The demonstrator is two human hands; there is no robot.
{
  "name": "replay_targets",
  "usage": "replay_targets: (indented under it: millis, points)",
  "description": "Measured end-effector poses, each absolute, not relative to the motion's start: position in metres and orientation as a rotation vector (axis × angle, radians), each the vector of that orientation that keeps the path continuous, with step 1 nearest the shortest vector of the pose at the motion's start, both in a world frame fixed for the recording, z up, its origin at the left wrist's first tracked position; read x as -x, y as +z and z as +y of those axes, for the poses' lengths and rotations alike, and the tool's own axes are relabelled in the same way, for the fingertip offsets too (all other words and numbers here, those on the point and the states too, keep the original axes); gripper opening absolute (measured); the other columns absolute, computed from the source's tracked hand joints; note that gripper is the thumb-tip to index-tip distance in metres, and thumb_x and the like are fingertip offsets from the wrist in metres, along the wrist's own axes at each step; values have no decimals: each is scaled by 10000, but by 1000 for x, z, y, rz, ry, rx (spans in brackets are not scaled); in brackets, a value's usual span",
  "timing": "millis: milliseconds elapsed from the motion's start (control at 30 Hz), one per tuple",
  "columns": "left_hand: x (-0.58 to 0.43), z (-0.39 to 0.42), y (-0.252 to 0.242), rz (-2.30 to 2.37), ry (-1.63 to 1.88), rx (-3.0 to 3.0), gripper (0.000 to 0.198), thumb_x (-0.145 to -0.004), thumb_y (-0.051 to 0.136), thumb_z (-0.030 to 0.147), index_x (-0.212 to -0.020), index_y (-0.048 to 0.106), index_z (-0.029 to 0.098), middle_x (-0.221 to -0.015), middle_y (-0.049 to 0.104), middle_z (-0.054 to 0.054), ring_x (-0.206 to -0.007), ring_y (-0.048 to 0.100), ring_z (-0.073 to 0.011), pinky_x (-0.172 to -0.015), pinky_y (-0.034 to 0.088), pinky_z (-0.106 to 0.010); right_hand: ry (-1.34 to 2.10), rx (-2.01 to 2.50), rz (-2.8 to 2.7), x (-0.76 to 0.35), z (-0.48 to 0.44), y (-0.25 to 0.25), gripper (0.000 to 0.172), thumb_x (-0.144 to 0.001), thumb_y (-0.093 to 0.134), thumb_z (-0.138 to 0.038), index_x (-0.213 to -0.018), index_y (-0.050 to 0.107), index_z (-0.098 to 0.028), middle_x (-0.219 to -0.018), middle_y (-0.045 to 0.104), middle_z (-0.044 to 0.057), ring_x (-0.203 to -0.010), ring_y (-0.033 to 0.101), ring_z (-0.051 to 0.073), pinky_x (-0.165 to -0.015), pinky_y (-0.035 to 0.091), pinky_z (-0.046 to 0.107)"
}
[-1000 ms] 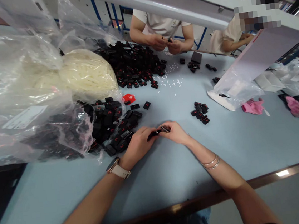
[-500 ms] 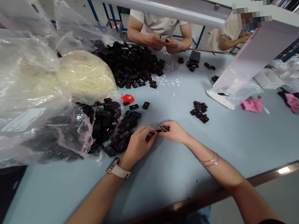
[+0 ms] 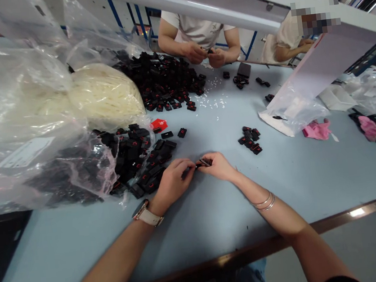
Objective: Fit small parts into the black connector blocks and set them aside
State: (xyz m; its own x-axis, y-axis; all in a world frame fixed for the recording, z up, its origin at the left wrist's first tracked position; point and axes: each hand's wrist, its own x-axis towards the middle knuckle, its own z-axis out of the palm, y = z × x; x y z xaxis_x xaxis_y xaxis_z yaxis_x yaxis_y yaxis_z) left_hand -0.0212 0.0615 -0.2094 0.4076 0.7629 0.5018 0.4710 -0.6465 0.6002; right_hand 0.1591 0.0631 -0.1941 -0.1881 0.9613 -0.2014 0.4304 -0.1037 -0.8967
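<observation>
My left hand (image 3: 174, 181) and my right hand (image 3: 218, 166) meet over the light blue table (image 3: 217, 219), fingers pinched together. Between them sits a small black part (image 3: 197, 165); the left fingers grip its left end and the right fingertips hold a small dark piece (image 3: 205, 161) against its right end. A watch is on my left wrist and bangles are on my right. Just left of my left hand, black parts with red marks spill from a clear plastic bag (image 3: 135, 158).
A small cluster of black parts (image 3: 251, 140) lies right of my hands. A big pile of black parts (image 3: 164, 82) and a bag of white pieces (image 3: 104, 96) sit farther back. A person across the table handles a part (image 3: 210, 51). Pink gloves (image 3: 316, 130) and plastic bags lie at right.
My hands stay together on the small part, fingers shifting only slightly. The view has drifted a little.
</observation>
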Motion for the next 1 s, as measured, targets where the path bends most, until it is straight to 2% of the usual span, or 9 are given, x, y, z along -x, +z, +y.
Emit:
replay_targets:
  millis: [467, 733, 833, 933, 1000]
  points:
    - [22, 62, -212, 1051, 1029, -2537, 187, -895, 475, 215, -828, 646, 176, -899, 686, -87, -803, 645, -194, -721, 534, -329, 1287, 1578, -1623, -158, 64, -189, 187, -651, 653, -215, -803, 714, -126, -620, 575, -33, -587, 468, 94, -572, 359, 218]
    - [21, 59, -203, 1121, 839, -2733, 203, -894, 460, 211, -810, 644, 194, -936, 694, -85, -851, 636, -233, -726, 493, -377, 1283, 1554, -1599, -158, 64, -193, 161, -643, 648, -205, -777, 700, -134, -623, 578, -38, -595, 473, 93, -580, 367, 217]
    - [21, 60, -205, 1116, 769, -2707, 182, -880, 452, 175, -833, 627, 200, -894, 688, -74, -826, 628, -219, -725, 490, -359, 1312, 1536, -1569, -159, 64, -193, 160, -636, 642, -201, -773, 691, -136, -611, 560, -43, -587, 466, 91, -576, 365, 221]
    - [20, 62, -209, 1122, 784, -2635, 122, -867, 475, 169, -874, 592, 200, -823, 672, -61, -785, 629, -213, -715, 498, -342, 1395, 1438, -1466, -161, 66, -193, 231, -585, 680, -180, -814, 681, -149, -657, 576, -42, -609, 479, 87, -589, 378, 215]
    - [21, 62, -213, 1175, 844, -2554, 75, -864, 506, 203, -919, 557, 193, -825, 668, -64, -774, 636, -221, -690, 506, -338, 1431, 1355, -1325, -165, 68, -194, 291, -574, 711, -211, -858, 674, -161, -672, 576, -42, -573, 455, 73, -548, 364, 203]
